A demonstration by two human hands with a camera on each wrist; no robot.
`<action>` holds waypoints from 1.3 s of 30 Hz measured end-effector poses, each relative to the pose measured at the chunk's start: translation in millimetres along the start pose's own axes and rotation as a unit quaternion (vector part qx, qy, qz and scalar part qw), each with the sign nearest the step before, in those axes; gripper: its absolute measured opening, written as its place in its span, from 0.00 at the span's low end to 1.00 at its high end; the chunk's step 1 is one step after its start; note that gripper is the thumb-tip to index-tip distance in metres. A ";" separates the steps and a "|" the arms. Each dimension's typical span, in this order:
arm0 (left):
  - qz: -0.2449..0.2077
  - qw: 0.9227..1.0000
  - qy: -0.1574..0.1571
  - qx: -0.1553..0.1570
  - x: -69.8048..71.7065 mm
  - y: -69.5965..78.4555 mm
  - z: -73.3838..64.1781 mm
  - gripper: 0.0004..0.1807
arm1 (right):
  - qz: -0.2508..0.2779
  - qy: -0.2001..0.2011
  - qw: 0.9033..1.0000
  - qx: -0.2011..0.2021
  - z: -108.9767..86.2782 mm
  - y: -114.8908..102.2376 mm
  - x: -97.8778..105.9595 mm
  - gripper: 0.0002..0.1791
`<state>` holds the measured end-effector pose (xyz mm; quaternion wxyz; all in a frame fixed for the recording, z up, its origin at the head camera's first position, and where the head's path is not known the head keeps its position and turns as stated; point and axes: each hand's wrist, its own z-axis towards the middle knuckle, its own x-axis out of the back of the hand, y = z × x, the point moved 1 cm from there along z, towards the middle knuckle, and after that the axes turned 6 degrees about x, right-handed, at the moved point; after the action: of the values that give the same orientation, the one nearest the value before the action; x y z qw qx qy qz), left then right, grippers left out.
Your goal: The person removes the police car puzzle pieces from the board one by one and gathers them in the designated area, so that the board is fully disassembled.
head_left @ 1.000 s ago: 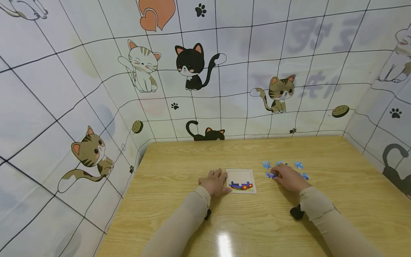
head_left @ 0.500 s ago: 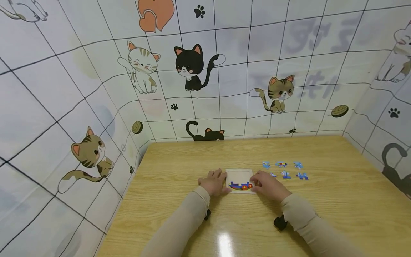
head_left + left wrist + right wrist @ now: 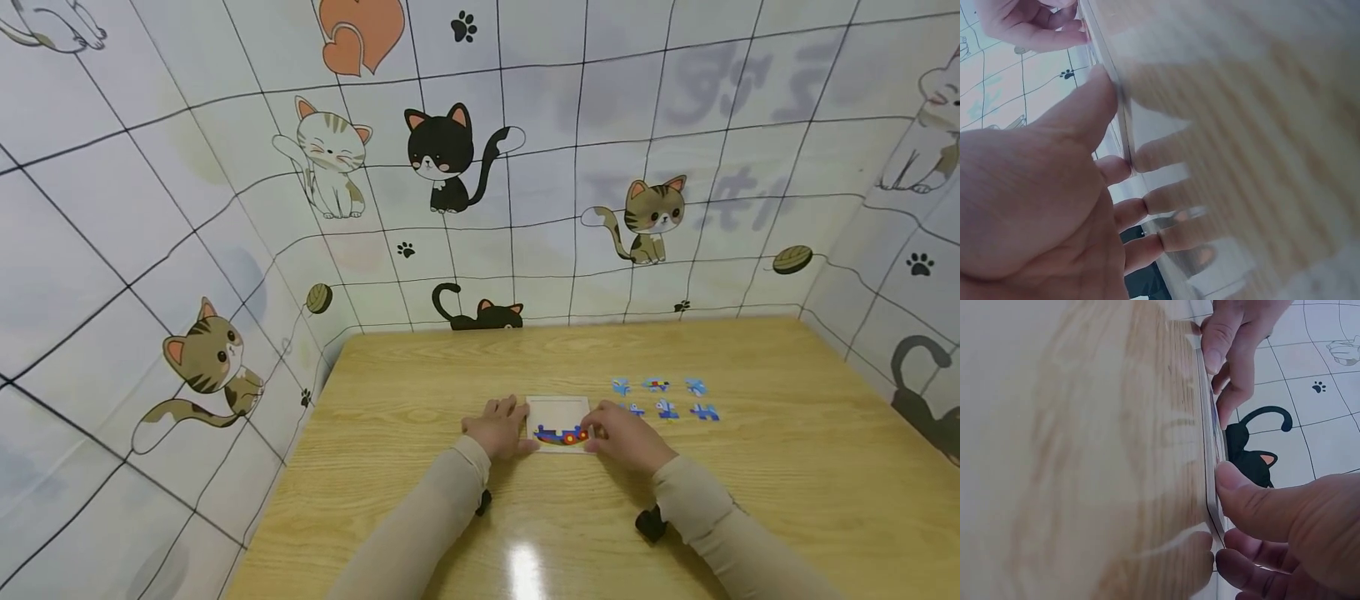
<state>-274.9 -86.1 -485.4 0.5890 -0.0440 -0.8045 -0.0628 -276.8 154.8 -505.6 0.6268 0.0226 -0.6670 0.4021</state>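
Note:
A square puzzle tray (image 3: 557, 406) with a pale rim lies on the table. Blue, red and yellow puzzle pieces (image 3: 561, 436) form a row along its near side. My left hand (image 3: 496, 428) rests at the left edge; in the left wrist view its thumb (image 3: 1088, 106) touches the rim and its fingertips (image 3: 1141, 253) meet the tabletop. My right hand (image 3: 624, 435) is at the right edge, with its thumb (image 3: 1241, 490) against the tray and fingertips (image 3: 1235, 565) by the table. No piece shows in either hand, though the right palm is hidden in the head view.
Several loose blue puzzle pieces (image 3: 667, 409) lie in two rows to the right of the tray, beyond my right hand. A wooden table (image 3: 420, 375) meets a cat-patterned cloth wall (image 3: 540, 275) at the back and sides.
My right hand has moved left from the loose pieces to the tray's right edge, reaching it half a second ago. The loose pieces are uncovered now. My left hand has stayed put.

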 end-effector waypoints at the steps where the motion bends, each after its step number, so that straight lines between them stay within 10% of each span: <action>1: 0.002 1.000 0.001 0.001 0.2 -0.2 0.2 0.42 | -0.003 0.002 1.000 0.000 0.7 0.1 -0.3 0.11; 23: -0.003 0.997 0.049 0.058 0.8 24.6 -1.5 0.34 | -0.019 0.029 0.999 -0.002 4.4 -8.1 -4.6 0.09; 39: -0.015 0.997 0.045 0.058 -1.8 22.8 1.9 0.34 | 0.030 -0.020 0.997 0.071 8.7 11.0 1.1 0.11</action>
<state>-272.8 -63.2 -486.5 0.6251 0.0056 -0.7801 -0.0264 -290.0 157.8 -509.3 0.5981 0.0550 -0.6494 0.4665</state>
